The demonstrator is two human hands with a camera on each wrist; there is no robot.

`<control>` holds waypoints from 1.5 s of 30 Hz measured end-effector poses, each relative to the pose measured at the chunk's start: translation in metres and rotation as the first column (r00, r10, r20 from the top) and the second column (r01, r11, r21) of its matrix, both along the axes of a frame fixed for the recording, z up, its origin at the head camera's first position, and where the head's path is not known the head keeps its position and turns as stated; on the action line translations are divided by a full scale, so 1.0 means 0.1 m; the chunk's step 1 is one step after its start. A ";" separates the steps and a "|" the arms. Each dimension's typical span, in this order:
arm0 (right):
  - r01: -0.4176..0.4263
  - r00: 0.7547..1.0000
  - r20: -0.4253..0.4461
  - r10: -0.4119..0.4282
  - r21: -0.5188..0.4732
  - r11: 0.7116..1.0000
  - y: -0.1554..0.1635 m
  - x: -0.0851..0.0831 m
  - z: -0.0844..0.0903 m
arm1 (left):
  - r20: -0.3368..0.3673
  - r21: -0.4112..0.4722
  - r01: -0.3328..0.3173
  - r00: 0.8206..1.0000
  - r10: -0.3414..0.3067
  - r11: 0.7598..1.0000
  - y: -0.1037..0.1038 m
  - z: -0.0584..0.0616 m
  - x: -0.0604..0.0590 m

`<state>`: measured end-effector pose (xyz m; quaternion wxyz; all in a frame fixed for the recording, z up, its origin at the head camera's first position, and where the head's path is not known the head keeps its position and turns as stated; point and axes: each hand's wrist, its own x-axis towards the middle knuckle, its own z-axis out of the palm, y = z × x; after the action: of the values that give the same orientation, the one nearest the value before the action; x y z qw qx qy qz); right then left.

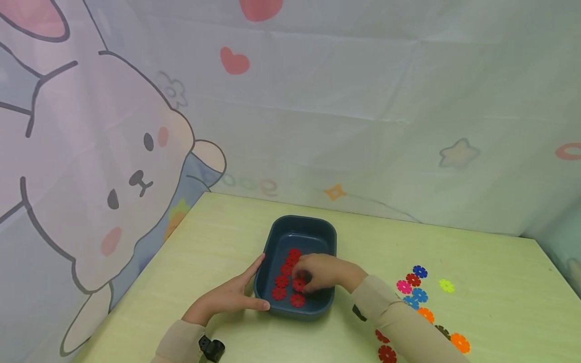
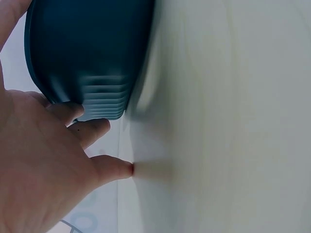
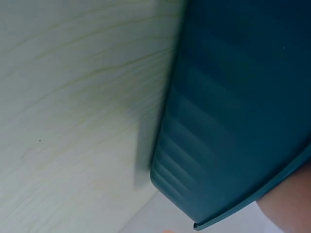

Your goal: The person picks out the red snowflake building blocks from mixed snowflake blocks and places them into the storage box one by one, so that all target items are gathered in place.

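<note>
Reaching into the dark blue tray (image 1: 272, 239), the right hand (image 1: 324, 272) curls its fingertips round a red snowflake disc (image 1: 298, 284) lying among other red discs (image 1: 281, 281). The left hand (image 1: 229, 297) lies flat and relaxed against the tray's near corner, steadying it. Such discs look light, stiff and thin, best pinched by the notched edge. More coloured discs (image 1: 418, 295) lie scattered on the worktop (image 1: 499, 302).
</note>
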<state>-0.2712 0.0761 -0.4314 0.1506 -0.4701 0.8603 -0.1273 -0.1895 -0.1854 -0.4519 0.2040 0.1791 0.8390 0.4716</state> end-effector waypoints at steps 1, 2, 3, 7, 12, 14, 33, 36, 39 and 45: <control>0.005 1.000 0.000 -0.005 0.009 1.000 -0.01 0.00 0.00 | 0.001 0.000 0.000 1.000 0.000 1.000 0.00 0.00 0.00; 0.008 1.000 0.002 -0.008 0.015 1.000 -0.01 0.01 0.00 | 0.003 0.001 -0.001 1.000 0.001 1.000 0.00 0.00 0.00; 0.010 1.000 0.003 -0.010 0.022 1.000 -0.01 0.01 0.01 | 0.003 0.001 -0.002 1.000 0.002 1.000 0.00 0.00 0.00; 0.009 1.000 0.000 -0.009 0.037 0.999 -0.03 0.04 0.04 | 0.005 0.000 -0.003 1.000 0.003 1.000 0.00 0.00 0.00; 0.010 1.000 -0.007 -0.010 0.058 0.998 -0.04 0.05 0.06 | -0.001 0.002 0.003 1.000 -0.003 1.000 -0.01 0.00 -0.01; 0.010 1.000 -0.013 -0.009 0.068 0.998 -0.04 0.04 0.06 | -0.002 -0.001 0.004 1.000 -0.004 1.000 -0.01 0.00 -0.01; 0.012 1.000 -0.024 -0.010 0.087 0.996 -0.06 0.03 0.02 | 0.000 0.005 0.003 1.000 -0.003 1.000 -0.01 0.02 0.00; 0.013 1.000 -0.002 -0.013 0.049 0.999 -0.05 0.02 0.02 | -0.002 0.004 0.002 1.000 -0.002 1.000 -0.01 0.02 0.00; 0.006 1.000 0.016 -0.006 -0.009 1.000 -0.03 0.00 0.02 | -0.003 0.000 0.000 1.000 0.000 1.000 -0.01 0.02 0.00; 0.007 1.000 0.026 -0.004 -0.114 0.993 0.08 0.02 0.11 | -0.006 -0.011 -0.006 1.000 0.006 1.000 0.00 0.02 0.01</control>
<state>-0.2691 0.0839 -0.4208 0.1341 -0.4738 0.8510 -0.1826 -0.1887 -0.1858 -0.4498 0.2010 0.1769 0.8427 0.4671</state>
